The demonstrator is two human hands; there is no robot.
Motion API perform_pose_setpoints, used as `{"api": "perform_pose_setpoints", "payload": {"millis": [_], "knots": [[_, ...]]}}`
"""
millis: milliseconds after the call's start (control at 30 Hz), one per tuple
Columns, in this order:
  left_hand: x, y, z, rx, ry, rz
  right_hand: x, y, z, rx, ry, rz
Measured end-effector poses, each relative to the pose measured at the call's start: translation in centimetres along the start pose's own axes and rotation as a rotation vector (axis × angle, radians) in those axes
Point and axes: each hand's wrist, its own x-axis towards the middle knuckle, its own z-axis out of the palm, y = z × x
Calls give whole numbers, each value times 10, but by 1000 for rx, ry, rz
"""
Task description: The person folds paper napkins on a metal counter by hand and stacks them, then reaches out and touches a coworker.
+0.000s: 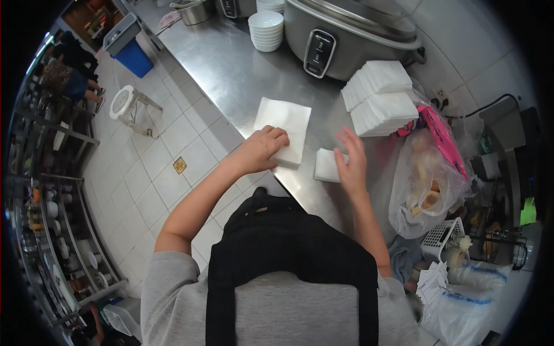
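Observation:
A flat stack of white paper napkins (pixel 291 124) lies near the front edge of the steel counter. My left hand (pixel 264 150) is at its left side, fingers curled over the top napkins and thumb low by the near edge. To the right, a small pile of folded napkins (pixel 328 165) sits on the metal. My right hand (pixel 353 161) is beside this pile, its thumb close to the pile's right edge. Its fingers are raised and apart, slightly blurred, and hold nothing that I can see. Behind it stand tall stacks of folded napkins (pixel 381 98).
A large grey cooker (pixel 352 34) and stacked white bowls (pixel 266 32) stand at the back of the counter (pixel 216 63). A clear bag of food (pixel 427 190) lies on the right. On the floor are a white stool (pixel 124 104) and a blue bin (pixel 134 57). People stand far left.

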Motion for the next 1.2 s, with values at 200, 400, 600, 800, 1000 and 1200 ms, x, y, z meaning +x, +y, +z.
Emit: {"api": "perform_pose_setpoints", "payload": {"millis": [200, 400, 600, 800, 1000, 1200], "knots": [[3, -26, -1, -117, 35, 62, 5, -27, 27, 91, -167, -115], [9, -30, -14, -270, -108, -88, 12, -25, 21, 180, -228, -13], [11, -32, -10, -216, -99, -62, 11, -19, 32, 224, -285, 10], [10, -30, -11, -268, 15, -75, 8, -30, 53, 147, -138, -70], [-9, -15, -42, -440, -216, -180, 12, -32, 56, 186, -323, 1], [-23, -64, -6, -847, 75, -241, 20, 9, 86, 364, -261, 323]]}}
